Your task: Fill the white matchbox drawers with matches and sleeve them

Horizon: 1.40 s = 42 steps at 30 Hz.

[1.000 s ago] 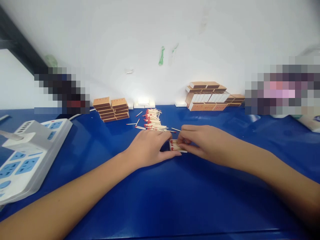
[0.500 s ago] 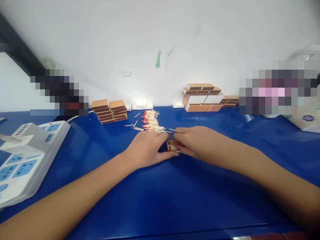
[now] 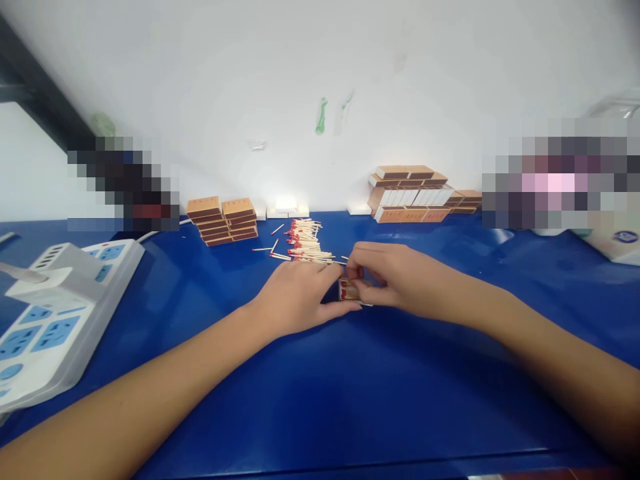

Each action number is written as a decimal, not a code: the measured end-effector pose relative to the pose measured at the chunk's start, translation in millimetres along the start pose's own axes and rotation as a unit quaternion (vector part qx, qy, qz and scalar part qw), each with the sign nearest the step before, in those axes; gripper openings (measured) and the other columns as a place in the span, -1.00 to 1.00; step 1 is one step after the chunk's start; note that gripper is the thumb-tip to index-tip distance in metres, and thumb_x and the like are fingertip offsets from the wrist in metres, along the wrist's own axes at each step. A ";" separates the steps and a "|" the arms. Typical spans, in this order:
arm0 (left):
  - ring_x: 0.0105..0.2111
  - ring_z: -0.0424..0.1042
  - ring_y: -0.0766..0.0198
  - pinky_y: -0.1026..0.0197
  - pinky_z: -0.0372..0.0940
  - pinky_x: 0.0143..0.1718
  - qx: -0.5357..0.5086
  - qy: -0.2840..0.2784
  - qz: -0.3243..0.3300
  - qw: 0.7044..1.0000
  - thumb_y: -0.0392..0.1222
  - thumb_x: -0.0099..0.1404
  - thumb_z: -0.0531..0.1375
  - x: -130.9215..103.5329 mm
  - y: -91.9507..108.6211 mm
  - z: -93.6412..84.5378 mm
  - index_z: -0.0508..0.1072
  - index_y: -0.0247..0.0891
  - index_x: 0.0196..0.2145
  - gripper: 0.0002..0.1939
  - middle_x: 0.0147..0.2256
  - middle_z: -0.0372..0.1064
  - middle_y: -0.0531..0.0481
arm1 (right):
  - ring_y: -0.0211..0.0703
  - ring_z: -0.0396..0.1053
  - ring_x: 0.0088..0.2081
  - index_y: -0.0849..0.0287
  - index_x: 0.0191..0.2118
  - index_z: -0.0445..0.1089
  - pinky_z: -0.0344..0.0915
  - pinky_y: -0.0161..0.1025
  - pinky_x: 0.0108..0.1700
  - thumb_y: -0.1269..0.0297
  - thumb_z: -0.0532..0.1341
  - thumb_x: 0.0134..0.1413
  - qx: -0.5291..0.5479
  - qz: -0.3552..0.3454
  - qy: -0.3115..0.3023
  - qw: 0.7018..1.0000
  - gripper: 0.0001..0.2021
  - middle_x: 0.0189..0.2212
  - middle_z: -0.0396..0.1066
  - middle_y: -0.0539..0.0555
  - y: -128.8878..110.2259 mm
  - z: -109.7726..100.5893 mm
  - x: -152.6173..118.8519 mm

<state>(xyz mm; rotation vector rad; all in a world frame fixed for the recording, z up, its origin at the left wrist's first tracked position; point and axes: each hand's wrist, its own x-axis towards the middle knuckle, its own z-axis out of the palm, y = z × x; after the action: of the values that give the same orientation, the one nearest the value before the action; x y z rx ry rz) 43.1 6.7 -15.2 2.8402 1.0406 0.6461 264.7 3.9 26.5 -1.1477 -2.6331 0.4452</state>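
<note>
A small white matchbox tray (image 3: 371, 304) lies on the blue table in front of me, holding red-tipped matches (image 3: 350, 293). My left hand (image 3: 300, 297) grips the tray from the left, thumb along its near side and fingers at the far side. Over the tray's right part, my right hand (image 3: 387, 273) has thumb and fingers pinched together at the matches; what is between the fingertips is hidden. Just beyond the hands spreads a loose pile of matches (image 3: 306, 241), with several stray ones to its left.
Stacked matchboxes (image 3: 223, 220) stand at the back left, and a larger stack (image 3: 410, 197) at the back right. White trays (image 3: 287, 208) sit against the wall. A power strip (image 3: 65, 320) with a plugged-in adapter occupies the left side of the blue table (image 3: 320, 400).
My right hand has turned and shifted a little, its thumb now drawn in against the fingers over the tray. My left hand keeps its grip. The view has shifted slightly.
</note>
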 end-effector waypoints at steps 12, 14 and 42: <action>-0.33 0.55 0.20 0.21 0.22 -0.42 0.061 0.041 0.013 0.997 -0.07 0.60 -0.05 -1.7 -0.2 2.4 0.46 -0.26 -0.12 -0.66 -0.28 0.56 -0.03 | -0.27 0.28 -0.40 0.14 -0.29 0.38 0.15 -0.30 -0.33 0.24 0.24 0.21 0.059 0.014 0.061 0.996 -0.90 -0.37 0.41 -0.02 4.5 4.2 0.0; -0.36 0.53 0.22 0.21 0.20 -0.44 0.074 0.044 0.016 0.996 -0.10 0.61 -0.09 -1.1 -0.6 2.6 0.45 -0.27 -0.18 -0.63 -0.31 0.55 -0.03 | -0.26 0.28 -0.39 0.14 -0.27 0.38 0.15 -0.30 -0.33 0.22 0.22 0.24 0.054 0.010 0.056 0.997 -0.88 -0.36 0.42 0.00 2.5 4.4 -0.5; -0.52 0.42 0.37 0.26 0.19 -0.45 0.022 0.186 0.006 0.982 0.06 0.43 0.24 -1.9 -3.0 3.8 0.47 -0.22 -0.29 -0.71 -0.46 0.49 0.13 | -0.31 0.30 -0.48 0.15 -0.31 0.52 0.16 -0.32 -0.39 0.20 0.20 0.32 0.108 0.028 0.097 0.989 -0.78 -0.47 0.48 -0.02 -17.3 -1.3 -6.0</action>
<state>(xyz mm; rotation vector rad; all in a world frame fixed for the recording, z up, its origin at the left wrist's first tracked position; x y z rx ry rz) 41.4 8.2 -20.0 2.8271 1.0911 1.2063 257.5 -11.5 33.5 -1.1352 -2.3268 0.5811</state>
